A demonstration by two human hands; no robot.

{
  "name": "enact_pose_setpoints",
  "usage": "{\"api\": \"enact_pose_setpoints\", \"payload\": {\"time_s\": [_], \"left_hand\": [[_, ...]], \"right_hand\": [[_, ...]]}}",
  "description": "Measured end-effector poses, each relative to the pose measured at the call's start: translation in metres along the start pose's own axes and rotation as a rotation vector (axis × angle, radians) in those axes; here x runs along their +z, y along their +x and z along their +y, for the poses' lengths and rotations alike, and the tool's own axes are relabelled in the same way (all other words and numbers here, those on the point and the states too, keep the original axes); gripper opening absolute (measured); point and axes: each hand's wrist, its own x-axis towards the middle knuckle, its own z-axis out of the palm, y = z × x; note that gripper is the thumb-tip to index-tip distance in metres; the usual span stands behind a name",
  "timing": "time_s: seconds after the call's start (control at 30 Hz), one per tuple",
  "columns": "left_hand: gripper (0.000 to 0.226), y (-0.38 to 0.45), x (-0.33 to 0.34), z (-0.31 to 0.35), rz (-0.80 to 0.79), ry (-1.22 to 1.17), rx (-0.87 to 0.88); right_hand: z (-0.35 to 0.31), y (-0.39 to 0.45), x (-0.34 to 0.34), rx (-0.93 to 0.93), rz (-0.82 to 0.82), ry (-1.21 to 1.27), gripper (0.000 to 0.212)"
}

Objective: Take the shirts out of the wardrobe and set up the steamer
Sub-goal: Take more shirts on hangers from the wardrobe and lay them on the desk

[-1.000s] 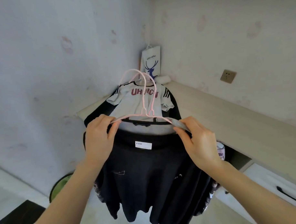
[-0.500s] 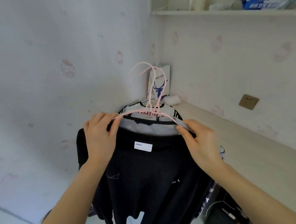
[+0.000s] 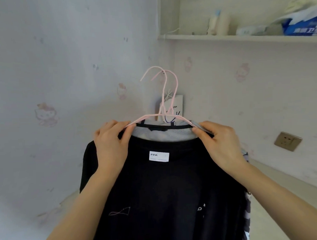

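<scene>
I hold up a bundle of shirts on pink wire hangers (image 3: 168,94) in front of a room corner. A black shirt (image 3: 165,196) with a white neck label faces me. Behind it a grey shirt (image 3: 161,135) shows at the collar, and a patterned garment (image 3: 247,206) peeks out at the right. My left hand (image 3: 111,146) pinches the left shoulder of the hangers. My right hand (image 3: 219,144) pinches the right shoulder. No steamer is in view.
A small paper bag (image 3: 177,108) with a deer print hangs in the corner behind the hooks. A light wooden counter (image 3: 285,185) runs along the right wall below a wall socket (image 3: 287,141). A shelf (image 3: 241,38) above holds bottles and packages.
Both hands have lifted the hangers and shirts upward. The view tilted up, bringing the shelf into sight and hiding the printed front of the grey shirt.
</scene>
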Motion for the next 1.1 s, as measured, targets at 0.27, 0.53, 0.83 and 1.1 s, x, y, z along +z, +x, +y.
{"api": "enact_pose_setpoints", "payload": {"time_s": [0.27,0.53,0.83,1.1], "left_hand": [[0.025,0.080,0.080,-0.041,-0.073,0.028,0.009],[0.019,0.107,0.196,-0.122,-0.294,-0.020,-0.194],[0.015,0.082,0.305,-0.218,-0.469,0.007,-0.418],[0.019,0.054,0.366,-0.281,-0.650,0.100,-0.574]], "right_hand": [[0.049,0.089,0.050,0.058,0.015,-0.073,0.033],[0.140,0.145,0.145,0.106,-0.186,-0.151,0.021],[0.252,0.158,0.268,0.139,-0.390,-0.218,0.031],[0.307,0.148,0.335,0.187,-0.556,-0.225,0.030]]}}
